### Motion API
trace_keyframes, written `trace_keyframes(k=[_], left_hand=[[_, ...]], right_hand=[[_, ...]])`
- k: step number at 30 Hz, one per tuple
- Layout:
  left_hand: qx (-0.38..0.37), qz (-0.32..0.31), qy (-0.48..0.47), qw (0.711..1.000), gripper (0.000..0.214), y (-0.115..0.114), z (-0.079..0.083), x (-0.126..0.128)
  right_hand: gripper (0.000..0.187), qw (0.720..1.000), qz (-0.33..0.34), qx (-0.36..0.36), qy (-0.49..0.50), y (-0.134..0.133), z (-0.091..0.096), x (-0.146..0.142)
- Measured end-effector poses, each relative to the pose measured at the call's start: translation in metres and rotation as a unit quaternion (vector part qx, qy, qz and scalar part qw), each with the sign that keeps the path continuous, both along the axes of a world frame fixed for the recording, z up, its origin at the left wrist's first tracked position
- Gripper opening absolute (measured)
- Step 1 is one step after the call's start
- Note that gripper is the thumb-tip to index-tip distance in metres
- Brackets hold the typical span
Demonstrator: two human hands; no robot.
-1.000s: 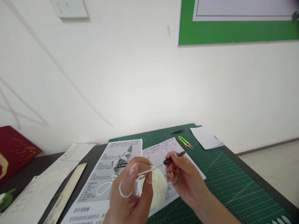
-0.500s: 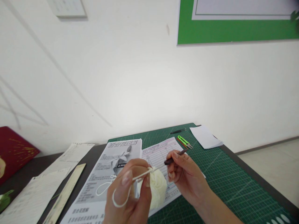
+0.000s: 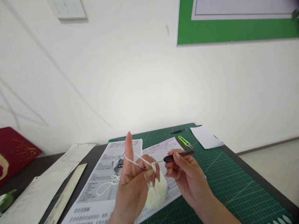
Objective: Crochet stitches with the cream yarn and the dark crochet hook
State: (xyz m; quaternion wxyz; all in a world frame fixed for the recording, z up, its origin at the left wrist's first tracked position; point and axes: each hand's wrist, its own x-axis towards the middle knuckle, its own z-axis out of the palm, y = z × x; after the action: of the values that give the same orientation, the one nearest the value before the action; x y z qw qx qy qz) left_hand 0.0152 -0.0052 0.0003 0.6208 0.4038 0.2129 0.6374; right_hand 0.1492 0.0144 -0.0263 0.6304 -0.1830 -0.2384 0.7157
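My left hand pinches a small piece of white yarn work between thumb and fingers. Its index finger points up with a strand of white yarn looped round it. In my right hand is a crochet hook with a dark brown handle; the thin metal shaft reaches left to the yarn at my left fingertips. Below and behind the left fingers sits a ball of cream yarn, partly covered by them. A loose yarn tail curls over the printed sheet at the left.
Printed sheets and a form lie on a green cutting mat. Behind the right hand are green thread snips, dark tweezers and white paper. A ruler and handwritten pages lie left.
My left index finger has straightened upward, lifting the yarn round it into a taut loop. The left hand has turned, and the hook in my right hand has tilted flatter.
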Motion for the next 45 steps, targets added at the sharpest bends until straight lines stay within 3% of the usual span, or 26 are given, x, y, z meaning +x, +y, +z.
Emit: trace_keyframes(k=[4, 8, 10, 12, 14, 15, 17, 19, 22, 24, 30, 34, 37, 40, 42, 45], left_hand=[[0.043, 0.113, 0.082, 0.989, 0.08, -0.001, -0.002, 0.007], [0.041, 0.17, 0.11, 0.978, 0.076, 0.0, -0.008, 0.015], [0.039, 0.192, 0.12, 0.973, 0.08, -0.001, -0.011, 0.019], [0.03, 0.206, 0.125, 0.97, 0.084, -0.001, -0.013, 0.022], [0.011, 0.192, 0.11, 0.975, 0.085, -0.001, -0.012, 0.021], [-0.001, 0.171, 0.093, 0.981, 0.085, -0.001, -0.01, 0.02], [-0.028, 0.113, 0.052, 0.992, 0.083, 0.0, -0.006, 0.015], [-0.049, 0.064, 0.016, 0.997, 0.084, 0.001, -0.002, 0.01], [-0.057, 0.028, -0.01, 0.998, 0.087, 0.003, 0.0, 0.004], [-0.046, 0.015, -0.006, 0.999, 0.087, 0.003, -0.001, 0.002], [0.0, 0.009, 0.034, 0.999, 0.087, 0.003, -0.003, 0.001], [-0.003, 0.031, 0.038, 0.999, 0.087, 0.002, -0.003, 0.006], [-0.032, 0.066, 0.035, 0.997, 0.089, 0.002, -0.004, 0.011], [-0.059, 0.09, 0.012, 0.994, 0.086, 0.003, -0.006, 0.015], [-0.07, 0.097, -0.002, 0.993, 0.084, 0.002, -0.005, 0.016], [-0.093, 0.076, -0.023, 0.992, 0.084, 0.001, -0.001, 0.013]], right_hand=[[0.012, 0.989, -0.099, 0.057, -0.093, -0.003, 0.0, 0.001], [0.007, 0.953, -0.193, 0.114, -0.202, -0.009, -0.003, -0.001], [0.018, 0.911, -0.246, 0.174, -0.282, -0.012, -0.005, -0.001], [0.034, 0.848, -0.273, 0.275, -0.361, -0.016, -0.007, 0.0], [0.047, 0.794, -0.275, 0.359, -0.405, -0.018, -0.008, 0.002], [0.05, 0.783, -0.274, 0.378, -0.411, -0.019, -0.008, 0.002], [0.047, 0.799, -0.289, 0.354, -0.391, -0.02, -0.008, 0.002], [0.035, 0.853, -0.291, 0.278, -0.331, -0.018, -0.008, 0.0], [0.01, 0.943, -0.22, 0.147, -0.201, -0.013, -0.007, -0.002], [0.008, 0.975, -0.154, 0.081, -0.135, -0.008, -0.005, -0.002], [0.015, 0.998, -0.035, -0.001, -0.06, 0.002, 0.002, 0.001], [0.011, 0.992, -0.063, 0.035, -0.108, -0.001, 0.0, 0.001], [0.009, 0.944, -0.177, 0.15, -0.232, -0.008, -0.004, 0.0], [0.031, 0.829, -0.287, 0.324, -0.353, -0.013, -0.007, -0.001], [0.041, 0.747, -0.323, 0.416, -0.406, -0.014, -0.01, 0.0], [0.048, 0.665, -0.334, 0.489, -0.455, -0.014, -0.017, 0.003]])
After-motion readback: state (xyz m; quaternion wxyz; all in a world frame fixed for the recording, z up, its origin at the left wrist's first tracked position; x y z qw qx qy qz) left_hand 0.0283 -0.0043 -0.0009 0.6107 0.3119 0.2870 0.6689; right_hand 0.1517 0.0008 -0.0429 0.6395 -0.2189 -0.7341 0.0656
